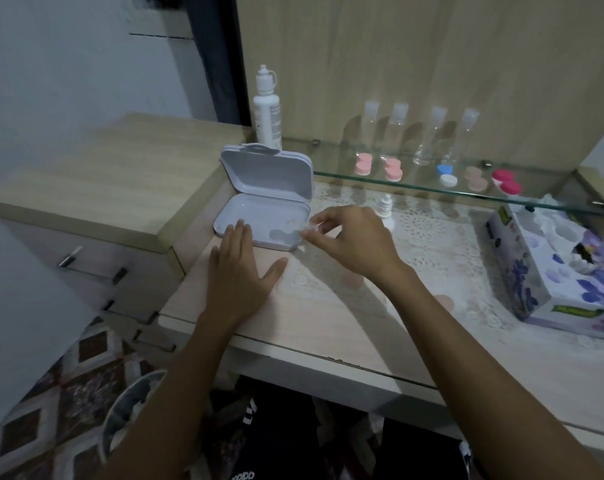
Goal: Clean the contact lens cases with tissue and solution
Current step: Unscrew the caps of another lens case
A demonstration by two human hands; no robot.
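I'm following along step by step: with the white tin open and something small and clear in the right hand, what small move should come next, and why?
Probably lift the clear piece clear of the open tin and bring it toward the tissue box. The right hand pinches it at the tin's edge, the left hand lies flat beside the tin, and no tissue is in either hand yet.

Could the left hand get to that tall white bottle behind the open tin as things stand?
Probably yes. The left hand lies flat on the desk by the open tin, holding nothing. The tall white bottle stands just behind the tin's raised lid, so the hand would have to go over or around it.
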